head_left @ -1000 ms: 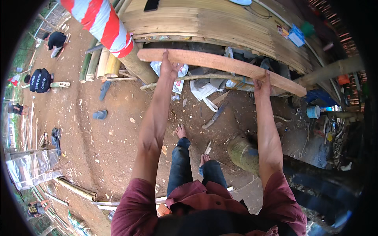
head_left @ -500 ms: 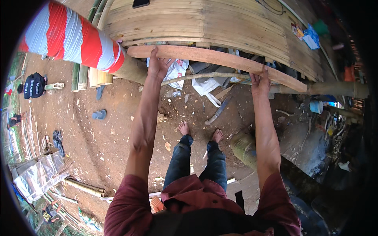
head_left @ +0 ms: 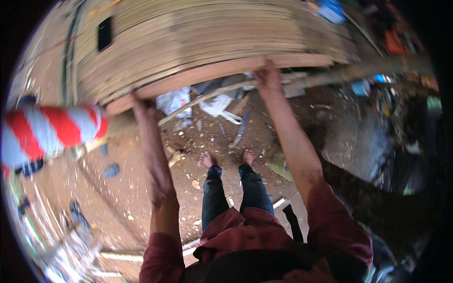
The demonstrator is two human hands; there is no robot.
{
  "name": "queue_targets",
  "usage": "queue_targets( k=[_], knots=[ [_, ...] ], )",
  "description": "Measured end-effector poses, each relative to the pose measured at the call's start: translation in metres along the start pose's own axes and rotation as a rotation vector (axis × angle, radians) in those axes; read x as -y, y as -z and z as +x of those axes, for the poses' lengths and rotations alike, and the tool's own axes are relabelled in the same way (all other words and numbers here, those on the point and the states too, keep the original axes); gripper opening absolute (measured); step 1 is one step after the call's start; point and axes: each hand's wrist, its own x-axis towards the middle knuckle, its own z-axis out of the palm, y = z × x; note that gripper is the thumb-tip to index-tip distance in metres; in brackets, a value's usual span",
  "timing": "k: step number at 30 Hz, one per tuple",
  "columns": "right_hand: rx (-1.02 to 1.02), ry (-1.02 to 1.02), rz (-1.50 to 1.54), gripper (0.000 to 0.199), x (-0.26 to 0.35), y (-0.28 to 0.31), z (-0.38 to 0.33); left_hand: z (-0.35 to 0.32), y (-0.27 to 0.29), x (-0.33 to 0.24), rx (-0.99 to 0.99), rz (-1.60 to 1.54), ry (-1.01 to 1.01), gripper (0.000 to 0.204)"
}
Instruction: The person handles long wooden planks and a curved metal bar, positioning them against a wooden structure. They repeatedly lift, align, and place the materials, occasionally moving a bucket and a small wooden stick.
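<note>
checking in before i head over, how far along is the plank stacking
Done: a tall stack of planks already stands in front of the person. In hand: one reddish plank is held at the stack's near edge, the left hand gripping near its left end and the right hand further right. Left: that plank is not yet released; whether it already rests on the stack cannot be told, nor whether more planks wait.

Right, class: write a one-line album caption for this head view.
Left hand and right hand grip a long wooden plank beside stacked boards, bare feet on dirt.
</note>
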Motion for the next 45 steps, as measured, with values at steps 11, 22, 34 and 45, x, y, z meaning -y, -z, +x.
queue_targets(
  k=[11,22,34,45],
  knots=[
    [0.016,-0.024,0.120,0.056,0.004,-0.012,-0.011,0.020,0.016,-0.018,-0.012,-0.032,0.125,0.062],
    [0.022,-0.134,0.077,0.029,-0.004,0.004,0.004,0.006,-0.012,-0.017,-0.023,0.015,0.083,0.067],
    [-0.333,0.031,0.427,0.068,0.009,-0.023,0.028,0.029,-0.009,-0.016,-0.070,0.063,-0.056,0.059],
    [-0.477,0.043,0.368,0.059,0.017,-0.032,0.024,0.009,-0.046,-0.002,-0.134,-0.014,-0.311,0.062]
  ],
)
